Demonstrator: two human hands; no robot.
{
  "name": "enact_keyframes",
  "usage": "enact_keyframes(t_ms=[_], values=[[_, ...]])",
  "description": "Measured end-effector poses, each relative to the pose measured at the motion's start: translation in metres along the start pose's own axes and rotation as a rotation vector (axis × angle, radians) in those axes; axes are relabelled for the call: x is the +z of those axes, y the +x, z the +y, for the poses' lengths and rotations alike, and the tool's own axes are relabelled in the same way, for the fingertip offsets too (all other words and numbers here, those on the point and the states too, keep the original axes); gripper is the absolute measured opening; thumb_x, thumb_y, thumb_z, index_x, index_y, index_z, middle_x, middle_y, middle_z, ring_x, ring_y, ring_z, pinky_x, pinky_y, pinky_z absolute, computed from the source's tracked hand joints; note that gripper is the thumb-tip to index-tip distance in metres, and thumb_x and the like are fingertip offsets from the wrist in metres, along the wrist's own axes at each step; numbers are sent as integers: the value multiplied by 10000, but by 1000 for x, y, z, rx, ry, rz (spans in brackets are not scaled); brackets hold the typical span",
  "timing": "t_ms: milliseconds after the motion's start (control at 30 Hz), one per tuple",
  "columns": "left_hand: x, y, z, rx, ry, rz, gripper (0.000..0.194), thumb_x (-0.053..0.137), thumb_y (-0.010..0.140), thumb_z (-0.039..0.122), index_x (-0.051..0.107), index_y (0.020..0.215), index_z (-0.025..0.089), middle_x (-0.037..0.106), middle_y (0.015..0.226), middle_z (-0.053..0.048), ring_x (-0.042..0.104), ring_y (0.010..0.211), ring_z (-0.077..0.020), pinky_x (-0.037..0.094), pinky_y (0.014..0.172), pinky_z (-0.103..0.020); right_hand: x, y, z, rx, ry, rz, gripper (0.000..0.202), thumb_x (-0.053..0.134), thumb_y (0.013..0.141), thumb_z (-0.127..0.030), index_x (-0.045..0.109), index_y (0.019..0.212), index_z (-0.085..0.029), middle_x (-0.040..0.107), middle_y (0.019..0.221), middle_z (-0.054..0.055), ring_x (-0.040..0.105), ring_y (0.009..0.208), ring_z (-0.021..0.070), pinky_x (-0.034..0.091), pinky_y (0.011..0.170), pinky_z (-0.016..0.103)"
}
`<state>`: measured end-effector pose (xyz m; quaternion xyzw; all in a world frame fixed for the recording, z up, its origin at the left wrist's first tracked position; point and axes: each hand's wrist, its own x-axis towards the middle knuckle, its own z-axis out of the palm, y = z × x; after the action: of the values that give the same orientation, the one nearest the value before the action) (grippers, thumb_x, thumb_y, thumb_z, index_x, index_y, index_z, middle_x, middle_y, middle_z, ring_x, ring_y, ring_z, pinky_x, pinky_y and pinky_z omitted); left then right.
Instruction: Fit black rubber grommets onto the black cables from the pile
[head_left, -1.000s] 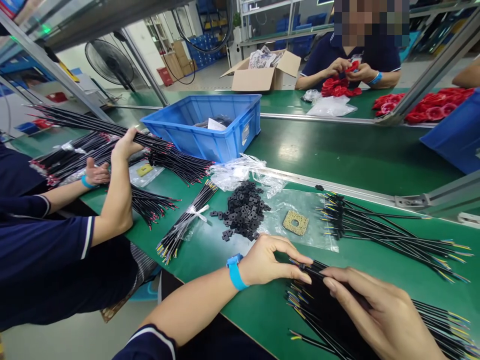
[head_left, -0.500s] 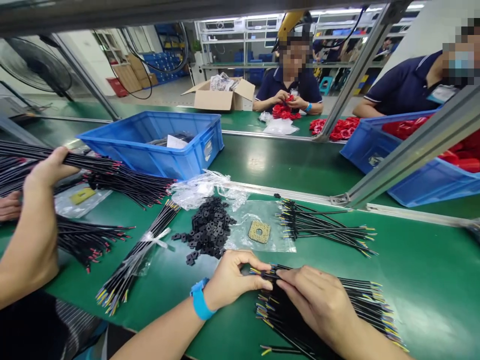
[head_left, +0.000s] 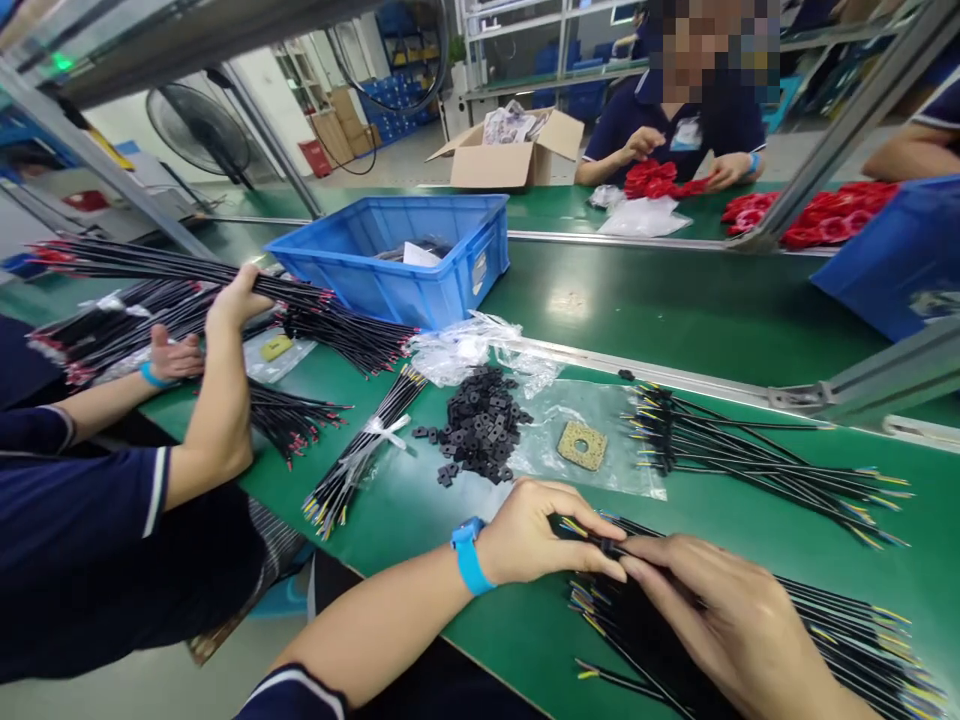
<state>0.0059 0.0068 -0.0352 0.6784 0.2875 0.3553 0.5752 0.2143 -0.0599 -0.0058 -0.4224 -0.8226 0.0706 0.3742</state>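
My left hand [head_left: 529, 535], with a blue band at the wrist, pinches a small black part [head_left: 609, 547] between thumb and forefinger. A black cable passes through or against that part; its stripped coloured wire ends [head_left: 574, 527] stick out inside the pinch. My right hand [head_left: 731, 600] is closed on the same cable just right of the part, its fingertips close to the left thumb. Under my hands lies a pile of black cables [head_left: 862, 635] with yellow, blue and brown ends. Beyond my left hand is a heap of small black parts [head_left: 484, 425].
Cables with black parts fitted [head_left: 757, 455] lie behind my right hand. A yellow sponge [head_left: 582, 445] rests on a clear bag, left of them. A tied cable bundle [head_left: 356, 460] and blue bin [head_left: 390, 260] stand further left. A co-worker's hand [head_left: 238, 298] at left holds red-ended cables.
The view has swung left, so everything sits further right or lower. My hands keep their grip on the cable and part. The person opposite has moved their hands apart over the red pieces.
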Motion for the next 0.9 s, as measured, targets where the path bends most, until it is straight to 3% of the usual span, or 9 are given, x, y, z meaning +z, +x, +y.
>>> enact_keyframes(t_ms=[200, 400, 667, 767, 900], values=[[-4, 0, 5, 28, -9, -20, 407, 912, 744, 523, 867, 986, 199, 816, 869, -93, 740, 747, -157, 561, 716, -234, -2, 6, -1, 4, 4, -9, 243, 486, 1114, -330, 682, 1034, -211, 750, 766, -4, 712, 598, 97, 559, 585, 162], [-5, -2, 4, 63, 25, -44, 266, 919, 766, 325, 867, 999, 208, 816, 880, -74, 740, 765, -156, 563, 736, -230, -5, 5, 1, 36, 84, -34, 217, 528, 1092, -351, 707, 1059, -232, 779, 812, 2, 738, 621, 114, 584, 598, 145], [-10, -3, 1, 73, 9, -102, 232, 906, 792, 264, 863, 1012, 206, 822, 906, -79, 760, 829, -172, 577, 777, -226, -6, 10, -1, 123, 240, -116, 237, 547, 1084, -363, 747, 1035, -246, 793, 826, 8, 758, 653, 119, 582, 620, 109], [-10, -2, 0, 108, 0, -118, 221, 891, 813, 294, 864, 1005, 188, 820, 883, -89, 754, 806, -170, 571, 759, -226, -5, 11, -2, 134, 271, -134, 230, 543, 1086, -364, 739, 1033, -255, 786, 821, -8, 755, 654, 108, 571, 619, 94], [-10, 0, 2, 56, 17, -143, 339, 855, 831, 492, 866, 981, 188, 823, 885, -99, 765, 837, -187, 585, 794, -243, -5, 11, -2, 139, 291, -132, 241, 536, 1086, -355, 720, 964, -259, 757, 762, -31, 740, 624, 101, 562, 606, 88]])
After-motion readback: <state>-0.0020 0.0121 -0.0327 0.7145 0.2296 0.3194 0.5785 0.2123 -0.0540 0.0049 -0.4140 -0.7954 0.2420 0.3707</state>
